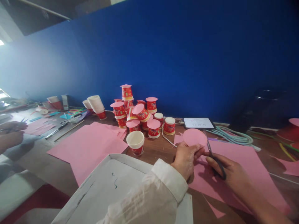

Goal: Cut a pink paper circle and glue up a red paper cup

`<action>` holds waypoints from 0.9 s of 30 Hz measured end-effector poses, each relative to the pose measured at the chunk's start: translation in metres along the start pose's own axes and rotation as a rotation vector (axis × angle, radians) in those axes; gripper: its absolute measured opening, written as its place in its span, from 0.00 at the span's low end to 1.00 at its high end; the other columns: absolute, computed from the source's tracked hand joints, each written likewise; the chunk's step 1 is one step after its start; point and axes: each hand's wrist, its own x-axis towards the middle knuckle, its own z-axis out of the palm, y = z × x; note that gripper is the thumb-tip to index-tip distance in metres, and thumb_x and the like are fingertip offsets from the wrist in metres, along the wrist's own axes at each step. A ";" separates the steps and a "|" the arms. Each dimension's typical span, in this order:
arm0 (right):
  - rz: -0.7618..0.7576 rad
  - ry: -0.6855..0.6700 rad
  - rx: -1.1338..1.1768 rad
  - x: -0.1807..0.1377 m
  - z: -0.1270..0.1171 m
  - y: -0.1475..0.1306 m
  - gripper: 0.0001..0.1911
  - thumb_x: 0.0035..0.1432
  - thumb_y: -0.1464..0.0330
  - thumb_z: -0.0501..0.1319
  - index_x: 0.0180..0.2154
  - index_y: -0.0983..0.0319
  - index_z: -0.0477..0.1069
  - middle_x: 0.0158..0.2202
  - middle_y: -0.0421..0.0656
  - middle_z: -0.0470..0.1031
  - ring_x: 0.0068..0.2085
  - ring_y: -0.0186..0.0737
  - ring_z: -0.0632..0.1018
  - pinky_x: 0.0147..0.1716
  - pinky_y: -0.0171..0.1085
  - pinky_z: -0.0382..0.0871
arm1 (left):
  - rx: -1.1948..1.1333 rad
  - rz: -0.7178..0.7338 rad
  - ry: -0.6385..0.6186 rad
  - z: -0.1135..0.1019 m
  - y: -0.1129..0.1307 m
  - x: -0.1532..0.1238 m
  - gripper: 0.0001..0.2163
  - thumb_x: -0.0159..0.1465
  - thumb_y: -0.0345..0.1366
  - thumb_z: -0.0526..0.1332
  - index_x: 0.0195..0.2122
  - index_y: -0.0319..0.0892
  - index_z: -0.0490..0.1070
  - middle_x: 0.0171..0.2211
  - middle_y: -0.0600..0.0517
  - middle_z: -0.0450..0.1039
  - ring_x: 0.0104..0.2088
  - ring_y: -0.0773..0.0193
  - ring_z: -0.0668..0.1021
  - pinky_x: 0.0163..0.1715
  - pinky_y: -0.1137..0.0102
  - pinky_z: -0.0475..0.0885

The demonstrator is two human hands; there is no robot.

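Observation:
My left hand (187,160) pinches a round pink paper disc (195,137) by its lower edge. In my right hand (224,169) is a pair of dark-handled scissors (218,166), fingers through the loops, the blades upright along the disc's right edge. Whether the blades touch the paper I cannot tell. Beneath both hands lies a large pink paper sheet (238,155), and a thin pink offcut (216,211) rests near the front. Left of my left hand stands a paper cup (135,141), its pale inside showing.
Red cups (142,113) with pink discs on them are stacked by the blue partition (163,56). A phone (198,123) and coiled cable (233,135) lie behind my hands. Left are a white box lid (112,186), pink sheets (91,143), white cups (95,104) and another person's hands (11,133).

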 end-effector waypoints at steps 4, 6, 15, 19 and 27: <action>0.009 0.015 -0.001 0.001 0.000 -0.001 0.37 0.52 0.39 0.64 0.48 0.62 0.84 0.27 0.45 0.83 0.25 0.43 0.79 0.27 0.38 0.76 | 0.015 0.006 -0.001 0.001 0.001 -0.002 0.09 0.58 0.17 0.66 0.33 0.37 0.74 0.31 0.50 0.78 0.30 0.69 0.80 0.39 0.74 0.79; 0.019 0.028 0.003 0.000 0.000 -0.003 0.37 0.51 0.39 0.64 0.47 0.61 0.85 0.26 0.44 0.82 0.24 0.43 0.79 0.26 0.38 0.75 | 0.026 0.017 -0.005 0.000 0.001 -0.002 0.10 0.56 0.18 0.69 0.33 0.38 0.74 0.32 0.50 0.78 0.30 0.69 0.80 0.40 0.73 0.79; 0.058 0.013 0.058 -0.003 -0.002 -0.012 0.37 0.51 0.39 0.65 0.48 0.61 0.85 0.23 0.43 0.80 0.23 0.41 0.76 0.26 0.39 0.75 | 0.082 0.069 -0.021 -0.001 0.002 0.001 0.11 0.53 0.20 0.74 0.32 0.38 0.75 0.31 0.51 0.78 0.30 0.70 0.79 0.38 0.74 0.79; 0.049 0.021 0.058 -0.002 -0.002 -0.010 0.37 0.50 0.39 0.65 0.47 0.61 0.85 0.23 0.43 0.80 0.23 0.41 0.77 0.26 0.38 0.75 | 0.105 0.076 -0.003 0.001 0.003 -0.001 0.11 0.54 0.19 0.73 0.31 0.38 0.74 0.29 0.52 0.77 0.29 0.70 0.79 0.37 0.75 0.79; 0.035 0.025 -0.008 0.000 -0.001 -0.006 0.36 0.52 0.39 0.64 0.48 0.61 0.85 0.24 0.43 0.81 0.23 0.41 0.77 0.26 0.38 0.75 | 0.102 0.045 0.031 0.001 0.004 -0.001 0.10 0.55 0.17 0.68 0.29 0.38 0.72 0.28 0.52 0.76 0.29 0.70 0.80 0.41 0.73 0.79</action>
